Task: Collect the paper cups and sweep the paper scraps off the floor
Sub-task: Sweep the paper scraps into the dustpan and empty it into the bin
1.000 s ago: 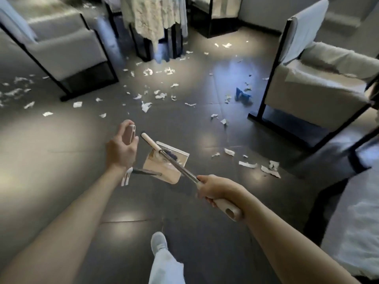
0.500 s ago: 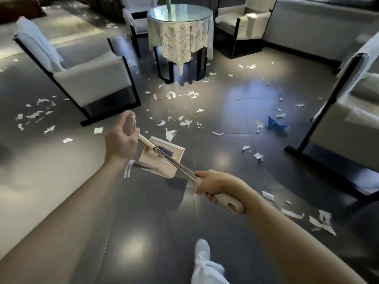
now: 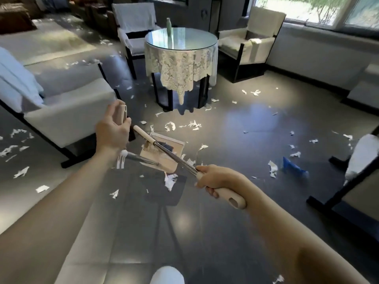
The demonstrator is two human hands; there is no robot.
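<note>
glass table (image 3: pixel 194 37), lace cloth (image 3: pixel 180 66) draped, green bottle (image 3: pixel 168 26) upright on top; white armchair (image 3: pixel 67 111) left.

Worn kit in view: one white shoe (image 3: pixel 167 277) with a rounded toe and plain upper, far side of the hands from the table (image 3: pixel 194 41). Both arms bare: left forearm (image 3: pixel 51 212) through to left hand (image 3: pixel 111 132), right forearm (image 3: pixel 303 238) through to right hand (image 3: pixel 215 178).

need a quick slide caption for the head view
Left hand holds a dustpan, right hand a broom, above a dark floor strewn with paper scraps near a round table.
</note>
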